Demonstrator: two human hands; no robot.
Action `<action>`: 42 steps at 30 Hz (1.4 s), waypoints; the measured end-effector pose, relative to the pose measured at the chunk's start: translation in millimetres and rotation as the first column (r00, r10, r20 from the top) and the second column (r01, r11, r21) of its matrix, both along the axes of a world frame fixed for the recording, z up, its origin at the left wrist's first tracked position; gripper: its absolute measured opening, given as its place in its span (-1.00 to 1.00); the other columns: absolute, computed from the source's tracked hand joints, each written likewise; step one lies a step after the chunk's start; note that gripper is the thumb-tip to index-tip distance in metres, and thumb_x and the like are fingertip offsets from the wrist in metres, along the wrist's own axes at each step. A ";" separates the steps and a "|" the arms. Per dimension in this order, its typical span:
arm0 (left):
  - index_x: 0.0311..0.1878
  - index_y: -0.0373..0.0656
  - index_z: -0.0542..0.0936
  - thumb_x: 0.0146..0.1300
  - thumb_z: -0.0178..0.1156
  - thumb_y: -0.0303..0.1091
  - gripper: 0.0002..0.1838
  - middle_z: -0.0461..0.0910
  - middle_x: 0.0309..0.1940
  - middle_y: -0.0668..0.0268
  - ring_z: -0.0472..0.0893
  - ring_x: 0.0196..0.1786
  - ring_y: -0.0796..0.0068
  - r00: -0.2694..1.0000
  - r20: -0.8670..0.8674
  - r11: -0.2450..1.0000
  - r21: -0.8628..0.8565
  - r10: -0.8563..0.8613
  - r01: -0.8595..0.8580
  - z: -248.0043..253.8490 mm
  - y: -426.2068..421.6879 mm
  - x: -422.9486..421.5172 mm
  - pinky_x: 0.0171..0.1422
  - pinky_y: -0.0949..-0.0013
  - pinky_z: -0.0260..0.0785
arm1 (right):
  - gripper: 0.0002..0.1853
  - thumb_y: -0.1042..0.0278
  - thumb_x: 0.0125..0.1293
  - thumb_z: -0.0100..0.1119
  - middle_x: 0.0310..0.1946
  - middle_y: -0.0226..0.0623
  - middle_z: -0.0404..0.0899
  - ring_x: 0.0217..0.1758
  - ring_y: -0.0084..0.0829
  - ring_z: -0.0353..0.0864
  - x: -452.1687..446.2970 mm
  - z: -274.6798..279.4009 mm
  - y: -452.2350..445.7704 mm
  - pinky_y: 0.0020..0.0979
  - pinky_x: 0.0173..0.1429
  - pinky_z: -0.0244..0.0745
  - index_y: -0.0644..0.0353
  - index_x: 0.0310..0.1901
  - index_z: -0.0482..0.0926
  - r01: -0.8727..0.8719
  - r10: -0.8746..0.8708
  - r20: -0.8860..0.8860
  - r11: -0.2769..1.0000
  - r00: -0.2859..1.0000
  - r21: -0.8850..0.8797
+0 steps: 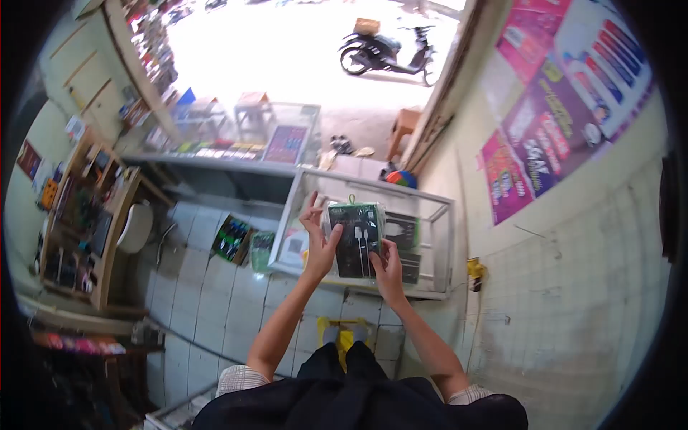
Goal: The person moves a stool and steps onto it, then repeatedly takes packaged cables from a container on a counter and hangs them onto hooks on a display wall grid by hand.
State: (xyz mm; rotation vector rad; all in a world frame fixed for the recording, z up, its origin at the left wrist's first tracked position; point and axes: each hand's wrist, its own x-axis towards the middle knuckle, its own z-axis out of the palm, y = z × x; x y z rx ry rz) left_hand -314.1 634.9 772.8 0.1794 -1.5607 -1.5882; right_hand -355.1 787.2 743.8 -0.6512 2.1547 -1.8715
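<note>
A flat, mostly black packet of charging cable (350, 251) with a green top and a picture of a white cable is held upright in front of me, inside clear plastic. My left hand (319, 240) is at its left edge, thumb across the front and index finger raised; its grip behind the packet is partly hidden. At the lower right edge my right hand (388, 266) pinches the packet, thumb in front. Beneath both hands is a glass display case (438, 247), with more dark packs (405, 233) showing beside the packet.
A longer glass counter (208, 159) adjoins the case on the left. An open box of dark green packs (233, 238) and a green bag (261, 252) are on the tiled floor. My feet are at a yellow stool (344, 331). A postered wall (537, 143) bounds the right; a wooden desk (107, 236) stands left.
</note>
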 end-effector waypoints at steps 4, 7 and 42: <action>0.32 -0.11 -0.25 0.15 0.02 -0.51 -0.21 0.00 0.28 0.03 0.13 0.30 0.26 0.845 -0.153 0.813 0.233 -0.512 0.534 79.2 46.5 -20.0 0.35 0.23 -0.07 | -0.62 0.28 0.27 0.06 -0.23 -0.34 0.39 -0.21 -0.62 0.38 5.7 72.6 47.8 -0.60 -0.18 0.32 0.31 0.00 0.25 0.139 -0.154 -0.082 0.977 0.985 -0.164; 0.35 -0.15 -0.31 0.17 -0.03 -0.54 -0.19 0.01 0.29 -0.02 0.07 0.34 0.23 0.814 -0.095 0.816 0.019 -0.574 0.578 101.3 98.6 -32.6 0.38 0.25 -0.14 | -0.63 0.30 0.30 0.00 -0.20 -0.29 0.34 -0.11 -0.59 0.33 18.7 119.9 88.0 -0.60 -0.15 0.30 0.34 0.01 0.21 0.331 -0.365 -0.177 0.924 0.914 -0.192; 0.32 -0.02 0.10 0.18 0.06 -0.39 -0.37 0.21 0.15 -0.02 0.28 -0.02 -0.06 -0.178 -0.601 0.434 -0.723 -0.779 0.538 438.6 449.8 113.2 0.15 0.21 0.15 | -0.62 0.41 0.28 -0.08 -0.07 -0.13 0.36 -0.10 -0.27 0.38 272.0 491.3 350.3 -0.39 0.01 0.29 0.16 0.15 0.33 0.871 0.023 -0.875 0.112 -0.483 -0.478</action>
